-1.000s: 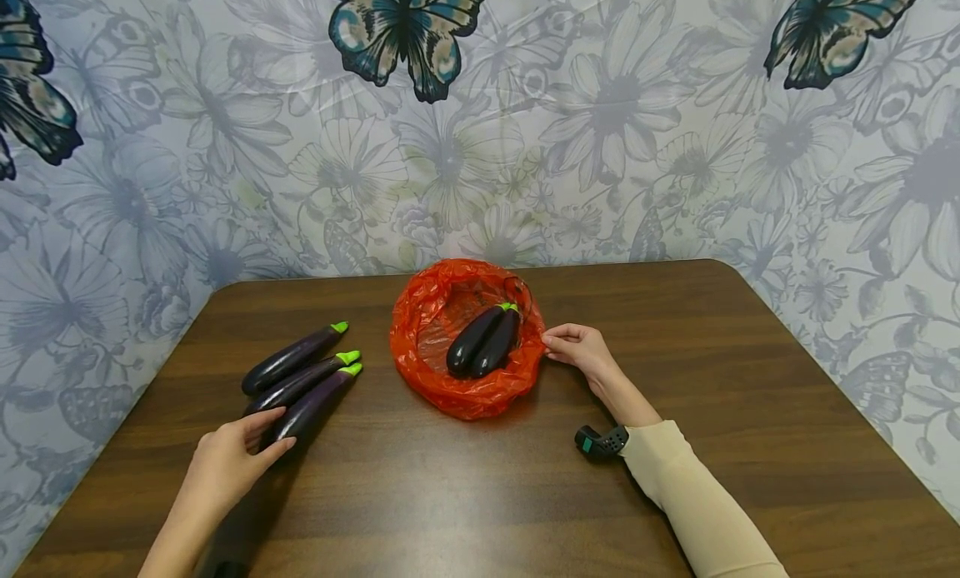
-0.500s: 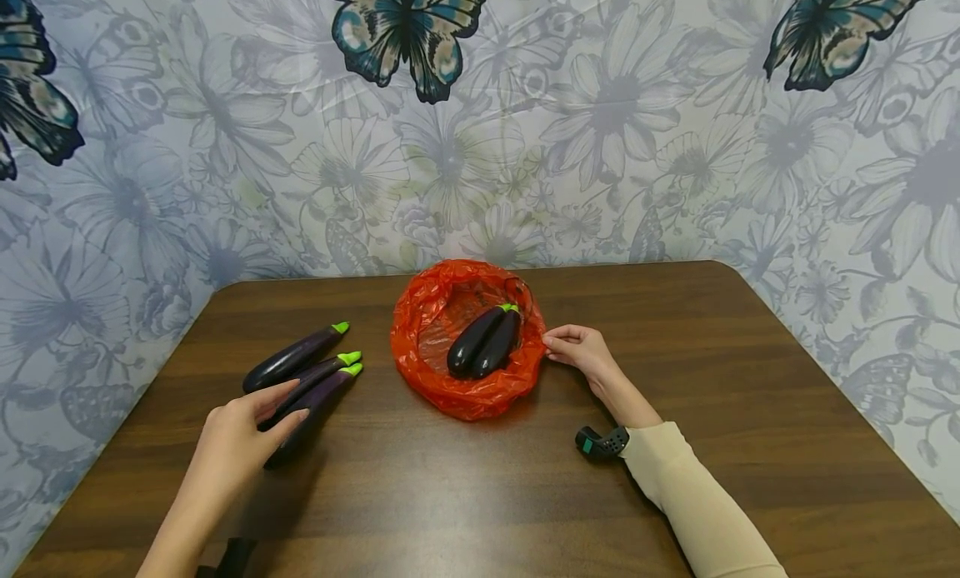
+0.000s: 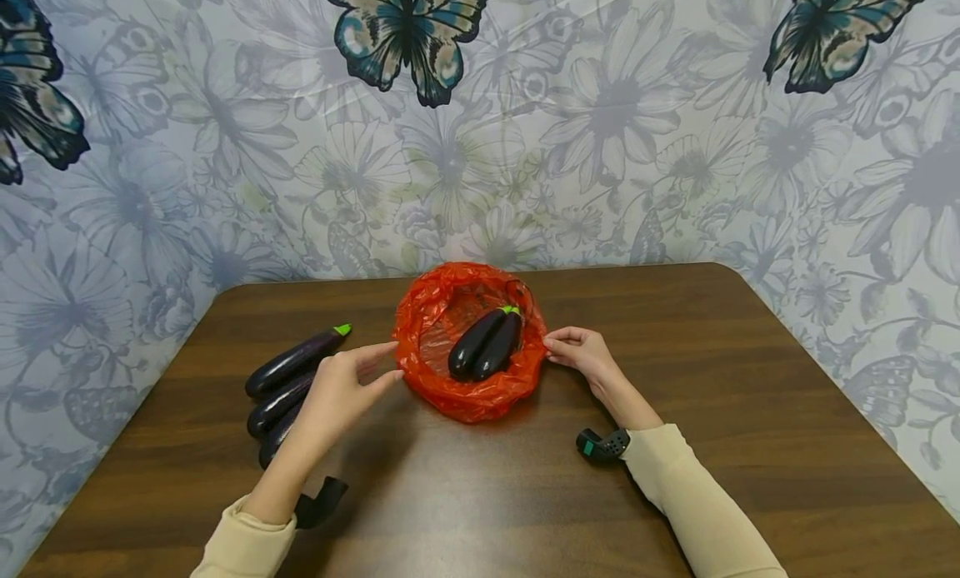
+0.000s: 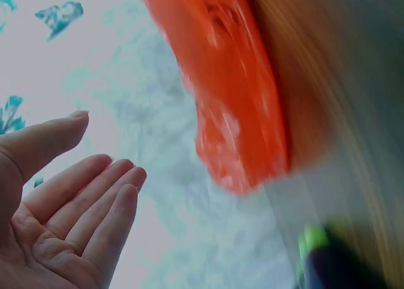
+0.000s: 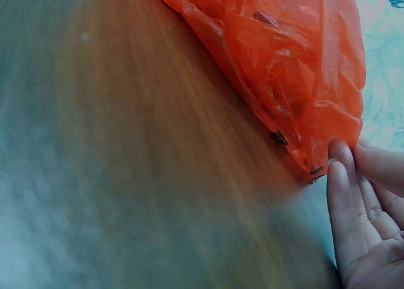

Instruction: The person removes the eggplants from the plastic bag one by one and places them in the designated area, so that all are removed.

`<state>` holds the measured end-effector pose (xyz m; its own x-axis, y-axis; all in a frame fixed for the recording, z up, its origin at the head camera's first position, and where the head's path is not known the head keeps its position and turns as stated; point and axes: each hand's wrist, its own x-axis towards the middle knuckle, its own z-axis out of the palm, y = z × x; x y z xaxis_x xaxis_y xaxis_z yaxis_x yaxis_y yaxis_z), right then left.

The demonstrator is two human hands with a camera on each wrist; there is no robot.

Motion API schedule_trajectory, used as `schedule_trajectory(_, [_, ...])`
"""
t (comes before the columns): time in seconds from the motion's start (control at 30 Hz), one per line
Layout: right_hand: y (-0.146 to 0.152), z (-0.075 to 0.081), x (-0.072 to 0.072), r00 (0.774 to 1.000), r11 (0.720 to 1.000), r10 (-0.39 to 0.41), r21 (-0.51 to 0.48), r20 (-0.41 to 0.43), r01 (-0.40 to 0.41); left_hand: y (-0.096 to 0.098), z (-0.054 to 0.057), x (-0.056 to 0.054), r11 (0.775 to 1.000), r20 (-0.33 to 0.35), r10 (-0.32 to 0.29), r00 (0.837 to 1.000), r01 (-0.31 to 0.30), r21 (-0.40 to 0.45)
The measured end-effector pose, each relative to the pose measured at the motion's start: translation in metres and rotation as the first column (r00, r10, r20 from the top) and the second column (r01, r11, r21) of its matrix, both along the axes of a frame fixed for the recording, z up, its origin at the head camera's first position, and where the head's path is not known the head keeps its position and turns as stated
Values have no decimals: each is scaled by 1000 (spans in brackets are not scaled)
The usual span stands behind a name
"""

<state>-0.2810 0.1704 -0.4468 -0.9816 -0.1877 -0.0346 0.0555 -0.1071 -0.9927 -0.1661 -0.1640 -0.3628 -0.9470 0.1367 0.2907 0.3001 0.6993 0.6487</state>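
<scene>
A red plastic bag (image 3: 420,328) sits at mid-table with its mouth spread wide. Two dark eggplants (image 3: 474,343) with green tips lie side by side inside it. At the bag's right rim my right hand (image 3: 585,361) pinches the plastic between thumb and fingers, as the right wrist view also shows. My left hand (image 3: 337,395) is at the left rim, thumb and fingers apart. In the left wrist view that hand (image 4: 69,219) holds nothing, and a gap shows between it and the bag (image 4: 233,106). Three more eggplants (image 3: 292,363) lie left of the bag, partly hidden behind the left hand.
The brown wooden table (image 3: 735,378) has rounded far corners. Behind it rises a pale flower-patterned wall covering (image 3: 600,161) with teal butterflies. A black wrist strap (image 3: 602,445) is on the right wrist, and another dark strap (image 3: 321,503) on the left.
My left hand has moved from the loose eggplants rightward to the bag's left rim, leaving all three behind. The right hand keeps its pinch at the right rim.
</scene>
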Motion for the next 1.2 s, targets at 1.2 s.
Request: schedule_trajectory(1.2, [-2,2,-2,1000,1000,-3,20,12,2,57,-44,-76,992,232,-99,968,113,-49])
